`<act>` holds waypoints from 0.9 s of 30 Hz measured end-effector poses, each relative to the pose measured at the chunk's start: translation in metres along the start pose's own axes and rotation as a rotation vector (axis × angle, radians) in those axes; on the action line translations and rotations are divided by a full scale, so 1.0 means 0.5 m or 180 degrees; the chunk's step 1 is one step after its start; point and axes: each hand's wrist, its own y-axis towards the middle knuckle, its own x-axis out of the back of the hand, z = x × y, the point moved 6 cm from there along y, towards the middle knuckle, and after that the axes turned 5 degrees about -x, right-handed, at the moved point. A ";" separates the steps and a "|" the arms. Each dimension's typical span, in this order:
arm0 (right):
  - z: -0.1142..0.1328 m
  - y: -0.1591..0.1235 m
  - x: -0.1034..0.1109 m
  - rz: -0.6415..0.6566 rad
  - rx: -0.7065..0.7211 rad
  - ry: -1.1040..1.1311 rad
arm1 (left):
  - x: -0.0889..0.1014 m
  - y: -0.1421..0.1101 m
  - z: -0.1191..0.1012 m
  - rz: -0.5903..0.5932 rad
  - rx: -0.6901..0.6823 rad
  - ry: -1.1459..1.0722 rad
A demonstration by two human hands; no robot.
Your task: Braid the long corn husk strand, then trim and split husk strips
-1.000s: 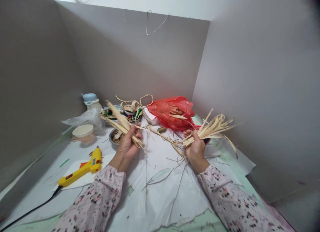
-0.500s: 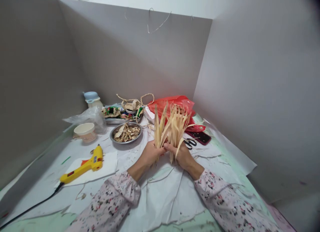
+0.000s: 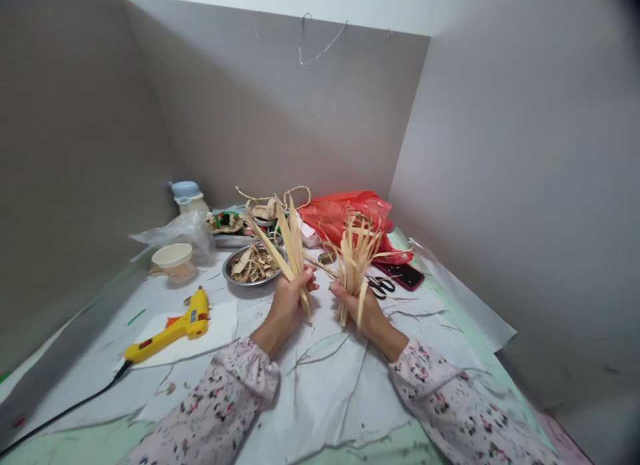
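My left hand (image 3: pixel 290 297) is closed around a few wide, pale dried husk strips (image 3: pixel 290 241) that fan upward and lean left. A thicker bundle of thin dried husk strips (image 3: pixel 353 258) stands upright in my right hand (image 3: pixel 367 309), its fingers wrapped round the lower part. A gap of bare paper separates the two hands. Just left of my left hand is a metal bowl (image 3: pixel 229 278) with dried husk scraps (image 3: pixel 255 265) in it. Black-handled scissors (image 3: pixel 383 287) lie just beyond my right hand, partly covered by it.
A yellow glue gun (image 3: pixel 173 331) lies on white paper at left, its cord running off the near left. Behind are a paper cup (image 3: pixel 174 263), a clear plastic bag (image 3: pixel 193 235), a bottle (image 3: pixel 187 197), a tray (image 3: pixel 233 241), a red bag (image 3: pixel 325 211) and a phone (image 3: pixel 404 276). Grey panels enclose the table.
My hands, which were together, have moved apart. My left hand has gone left with its wide husk strips, now tilted left, while the thicker bundle stays in my right hand.
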 end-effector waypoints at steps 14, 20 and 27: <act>-0.007 0.005 -0.007 -0.0237 0.0158 0.0333 | 0.002 -0.004 0.022 0.0256 0.0425 0.0221; -0.006 0.004 0.001 -0.0252 -0.0089 0.0519 | -0.003 -0.011 0.029 0.0348 0.0576 0.0204; -0.013 0.005 -0.013 0.0057 -0.0196 0.0226 | -0.032 -0.021 0.041 0.0823 0.0474 0.0460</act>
